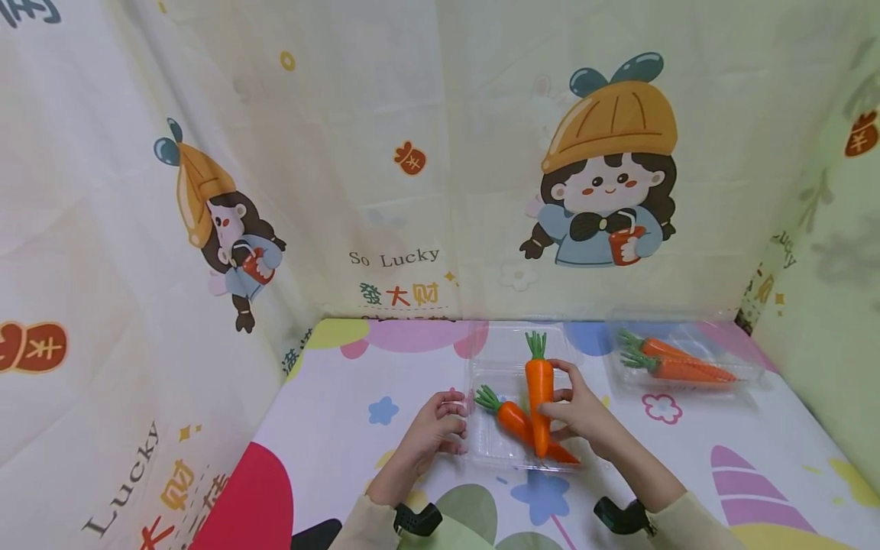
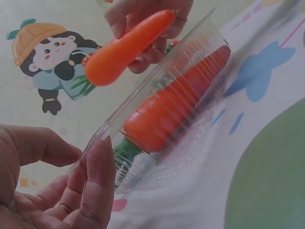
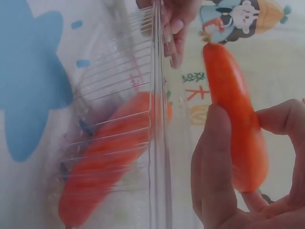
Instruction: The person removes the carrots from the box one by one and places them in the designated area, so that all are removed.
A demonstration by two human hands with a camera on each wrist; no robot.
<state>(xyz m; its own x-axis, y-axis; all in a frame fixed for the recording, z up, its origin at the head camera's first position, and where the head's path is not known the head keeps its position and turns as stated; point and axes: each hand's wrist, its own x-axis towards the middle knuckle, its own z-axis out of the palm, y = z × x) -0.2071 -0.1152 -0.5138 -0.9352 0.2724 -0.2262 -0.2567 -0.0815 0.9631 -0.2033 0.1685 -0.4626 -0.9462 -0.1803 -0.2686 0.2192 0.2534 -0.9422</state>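
1. Clear box [image 1: 491,439]: thin, probably flexible; edge pinched by left hand [image 1: 436,429].
2. Right hand [image 1: 580,409]: upper carrot [image 1: 539,386] pinched by it, over box.
3. Upper carrot: judged light, stiff, slick; best gripped mid-body, not by leaves [image 1: 536,346].
4. Second carrot [image 1: 514,418]: seen inside box.

My carrot [image 1: 539,386] smooth and shiny like plastic, my clear box [image 1: 490,441] thin shiny plastic with ridged sides, the wall sheet [image 1: 344,153] dull wrinkly cloth, my sleeve [image 1: 366,523] dull cloth
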